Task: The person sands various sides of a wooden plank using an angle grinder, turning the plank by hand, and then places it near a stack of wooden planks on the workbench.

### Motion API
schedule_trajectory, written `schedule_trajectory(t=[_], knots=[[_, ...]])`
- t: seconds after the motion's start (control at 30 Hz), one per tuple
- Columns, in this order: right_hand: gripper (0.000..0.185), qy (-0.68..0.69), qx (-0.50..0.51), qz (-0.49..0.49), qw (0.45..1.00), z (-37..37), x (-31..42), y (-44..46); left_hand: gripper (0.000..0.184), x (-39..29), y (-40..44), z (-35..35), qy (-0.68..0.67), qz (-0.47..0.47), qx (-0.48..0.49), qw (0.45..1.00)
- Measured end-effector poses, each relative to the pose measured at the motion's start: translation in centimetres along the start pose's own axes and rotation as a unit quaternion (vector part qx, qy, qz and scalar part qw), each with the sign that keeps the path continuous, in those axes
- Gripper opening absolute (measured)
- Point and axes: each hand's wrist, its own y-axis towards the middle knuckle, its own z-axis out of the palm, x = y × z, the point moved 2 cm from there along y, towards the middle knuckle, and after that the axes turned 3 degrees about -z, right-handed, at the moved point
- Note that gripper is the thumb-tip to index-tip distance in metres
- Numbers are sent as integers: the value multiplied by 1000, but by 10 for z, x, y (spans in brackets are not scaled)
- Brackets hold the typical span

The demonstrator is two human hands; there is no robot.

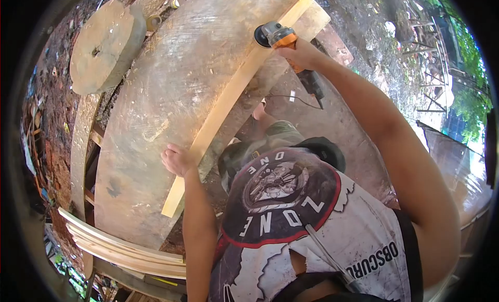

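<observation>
A long pale wooden strip (227, 96) lies diagonally across the worn work board. My right hand (301, 53) is wrapped around an orange and grey angle grinder (282, 37) near the strip's far end. The grinder's dark round disc (261, 36) is over the strip, and whether it presses on the wood is hard to make out. A thin cord trails from the tool's rear. Closer to me, my left hand (178, 160) is closed over the strip near its near end, fingers curled at its left side.
The broad work board (150, 94) carries scattered wood dust. A thick round wood slab (104, 47) is at the upper left. Several thin wooden strips (125, 247) are stacked along the near left edge. My bare foot (259, 110) shows beside the board.
</observation>
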Motion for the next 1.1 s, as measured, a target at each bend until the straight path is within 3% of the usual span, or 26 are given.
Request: schedule_trajectory(t=[0.03, 0.17, 0.23, 0.3, 0.37, 0.47, 0.53, 0.6, 0.67, 0.77, 0.83, 0.93, 1.0, 1.07, 1.1], knots=[[35, -83, 27, -25, 996, 3, 9, -5, 52, 0, 1, 0, 2, -3, 4, 1000], [42, 31, 15, -74, 997, 60, 19, -35, 52, 11, 6, 12, -17, 17, -6, 1000], [53, 35, 104, -55, 992, 90, 31, -58, 51, 15, 7, 17, -5, 3, -23, 1000], [58, -111, 90, -52, 988, 117, 33, -70, 51, 4, 1, 0, 11, -6, -2, 1000], [61, -119, 109, -58, 985, 120, 43, -77, 50, -4, 3, 7, 29, -14, 19, 999], [62, -123, 116, -63, 983, 91, 62, -84, 51, -13, 6, 67, 115, 202, -29, 972], [60, -61, 164, 24, 984, 59, 55, -65, 51, -66, -15, 67, 161, 307, -75, 935], [54, -67, 99, -30, 992, 35, 23, -35, 51, -128, -30, 26, -15, 140, 110, 984], [48, 43, 22, -99, 994, 14, -10, -6, 51, -131, -34, 29, 1, 126, 105, 986], [43, 8, 0, -141, 990, -34, -18, 18, 51, -127, -30, 31, 25, 119, 90, 989], [41, -33, 13, -3, 999, -67, -4, 17, 52, -123, -29, 37, 31, 125, 85, 988], [40, -15, 34, 49, 998, -92, -9, 33, 51, -120, -28, 40, 36, 116, 92, 988], [40, -22, -5, 28, 999, -109, -13, 41, 50, -120, -29, 38, 57, 139, 70, 986], [42, -18, -8, 68, 997, -128, -30, 60, 49, -121, -30, 37, 60, 144, 61, 986], [42, -28, -42, 29, 998, -136, -38, 67, 49, -122, -31, 37, 62, 146, 54, 986]])
